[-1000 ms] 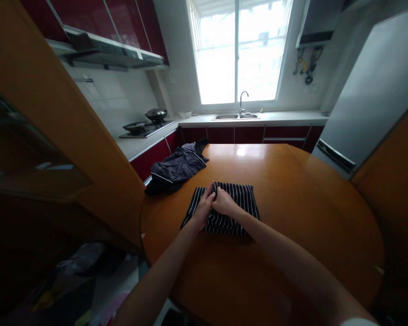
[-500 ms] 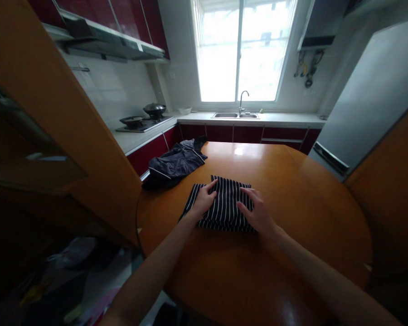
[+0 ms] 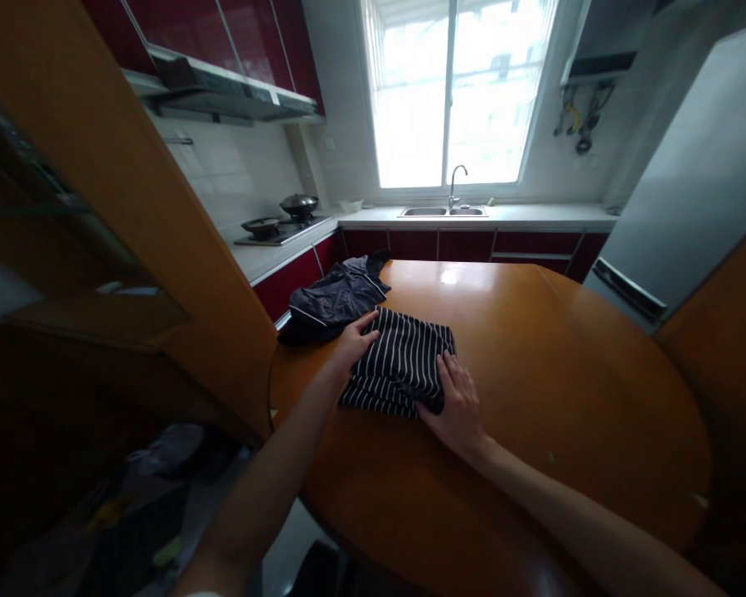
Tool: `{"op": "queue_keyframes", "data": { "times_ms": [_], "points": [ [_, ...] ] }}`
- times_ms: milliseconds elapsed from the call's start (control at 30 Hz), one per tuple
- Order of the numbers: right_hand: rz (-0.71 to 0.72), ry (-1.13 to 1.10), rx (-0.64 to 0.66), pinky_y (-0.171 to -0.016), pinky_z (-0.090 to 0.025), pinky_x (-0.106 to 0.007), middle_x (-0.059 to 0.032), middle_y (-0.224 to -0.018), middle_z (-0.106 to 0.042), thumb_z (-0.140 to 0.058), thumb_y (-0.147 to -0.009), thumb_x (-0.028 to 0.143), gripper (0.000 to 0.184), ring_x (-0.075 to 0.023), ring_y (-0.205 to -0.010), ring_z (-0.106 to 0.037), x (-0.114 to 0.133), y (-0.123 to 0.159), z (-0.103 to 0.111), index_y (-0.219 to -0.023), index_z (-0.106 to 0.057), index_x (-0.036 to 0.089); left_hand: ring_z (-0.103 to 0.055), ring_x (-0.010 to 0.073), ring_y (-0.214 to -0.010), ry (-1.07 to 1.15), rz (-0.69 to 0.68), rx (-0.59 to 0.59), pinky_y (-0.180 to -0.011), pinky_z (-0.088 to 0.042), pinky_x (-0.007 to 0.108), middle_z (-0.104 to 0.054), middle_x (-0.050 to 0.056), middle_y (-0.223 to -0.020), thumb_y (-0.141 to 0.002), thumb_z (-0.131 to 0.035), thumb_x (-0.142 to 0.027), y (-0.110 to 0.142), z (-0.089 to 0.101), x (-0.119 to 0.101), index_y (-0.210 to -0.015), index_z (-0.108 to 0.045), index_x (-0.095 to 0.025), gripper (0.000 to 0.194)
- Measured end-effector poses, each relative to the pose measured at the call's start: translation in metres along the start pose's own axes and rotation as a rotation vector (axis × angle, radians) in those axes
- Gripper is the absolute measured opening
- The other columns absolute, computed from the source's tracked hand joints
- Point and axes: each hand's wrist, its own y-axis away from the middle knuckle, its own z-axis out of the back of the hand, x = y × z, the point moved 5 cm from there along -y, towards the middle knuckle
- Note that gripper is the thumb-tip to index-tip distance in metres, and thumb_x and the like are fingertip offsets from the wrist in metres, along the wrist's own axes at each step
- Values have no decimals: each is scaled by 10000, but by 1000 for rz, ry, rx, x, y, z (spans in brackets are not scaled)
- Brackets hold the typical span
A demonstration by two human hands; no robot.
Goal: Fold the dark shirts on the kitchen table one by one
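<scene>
Striped cloth (image 3: 404, 344), blk w/ thin white stripes, folded into a rough rectangle; lies on wooden tbl (image 3: 553, 381), nr its L edge, between the 2 hands. Near edge shows stacked layers, a bit rumpled; top layer creased toward the near R corner.

L hand (image 3: 353, 342) at cloth's L side, touching; index & thumb extended, apart, over the edge. Not clenched. Other fingers hidden, so can't tell if they grip the edge.

R hand (image 3: 457, 410) on near R corner, released: fingers laid out over the cloth, thumb spread away toward near edge. No fist, no pinch seen.

Dark garment (image 3: 339, 297), w/ white piping, heaped at tbl's far L edge, just beyond the cloth; crumpled.

Tbl top rounded, glossy, window glare at far end.

Bkgd: kitchen. White counter (image 3: 538, 215) along far wall w/ dbl sink (image 3: 423, 212) & tall faucet (image 3: 453, 186), under bright window (image 3: 410, 108). To L, cooktop (image 3: 282, 233) w/ lidded pot (image 3: 299, 204) & shallow pan (image 3: 261, 225); range hood (image 3: 236, 101) above. Far R, tall grey fridge (image 3: 684, 166).
</scene>
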Motion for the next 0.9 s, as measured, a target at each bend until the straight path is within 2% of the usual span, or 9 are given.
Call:
{"op": "queue_keyframes", "data": {
  "times_ms": [67, 167, 267, 333, 400, 533, 667, 767, 900],
  "points": [
    [25, -27, -14, -1177, -263, -566, -179, -1589, -319, -618, -836, 363, 821, -327, -1479, -253, 6, 4, 10, -1551, -285, 133, -488, 223, -1365, 23, 5, 7, -1176, -316, 340, -529, 72, -1469, -802, -640, -90, 1, -11, -9, -1366, -603, -178, 572],
    [116, -91, -21, -1156, -310, -573, -158, -1489, -464, -545, -872, 274, 594, -323, -1426, -355, 15, 19, 30, -1453, -475, 176, -531, 226, -1326, 66, 20, 47, -1143, -367, 347, -560, 62, -1443, -803, -650, -87, 0, -35, -28, -1374, -595, -200, 585],
    [312, -148, 109, -1119, -382, -550, -125, -1362, -584, -473, -886, 193, 433, -299, -1340, -466, 36, 43, 41, -1285, -639, 221, -595, 225, -1249, 122, 27, 91, -1063, -453, 331, -586, 57, -1419, -794, -639, -68, -3, -62, -49, -1393, -575, -208, 619],
    [424, -138, 221, -1136, -378, -523, -124, -1406, -562, -461, -891, 180, 436, -285, -1355, -451, 56, 56, 38, -1289, -638, 192, -651, 216, -1153, 137, 21, 129, -985, -506, 309, -614, 73, -1386, -789, -627, -59, -3, -81, -63, -1420, -545, -191, 650],
    [456, -66, 293, -1173, -335, -508, -146, -1493, -484, -468, -900, 185, 483, -289, -1418, -374, 72, 59, 28, -1369, -574, 132, -684, 201, -1055, 111, -8, 163, -916, -530, 278, -640, 98, -1349, -778, -609, -45, -2, -99, -77, -1436, -524, -157, 672],
    [340, 170, 327, -1199, -277, -509, -257, -1555, -349, -455, -917, 148, 544, -347, -1481, -252, 85, 34, -1, -1436, -467, -18, -697, 193, -949, 5, -70, 208, -834, -534, 240, -682, 122, -1273, -761, -593, -27, 0, -130, -98, -1442, -514, -112, 692],
    [155, 355, 336, -1180, -266, -549, -319, -1505, -380, -433, -893, 76, 527, -388, -1453, -302, 61, 12, -24, -1393, -489, -82, -697, 218, -962, -70, -87, 244, -836, -528, 249, -724, 134, -1164, -749, -593, 4, 1, -152, -105, -1447, -504, -84, 709],
    [19, 424, 384, -1138, -298, -599, -328, -1449, -448, -448, -894, 97, 517, -401, -1409, -386, 30, 22, -31, -1382, -514, -61, -690, 244, -1019, -46, -94, 247, -851, -533, 267, -695, 156, -1231, -738, -598, 23, -1, -160, -107, -1430, -526, -92, 706],
    [-57, 397, 440, -1139, -304, -582, -335, -1490, -372, -524, -937, 296, 604, -404, -1423, -360, 8, 47, -25, -1420, -467, -62, -670, 270, -1100, -7, -68, 247, -888, -536, 295, -635, 162, -1338, -726, -595, 32, -4, -164, -107, -1411, -555, -120, 703]
  ]
}}
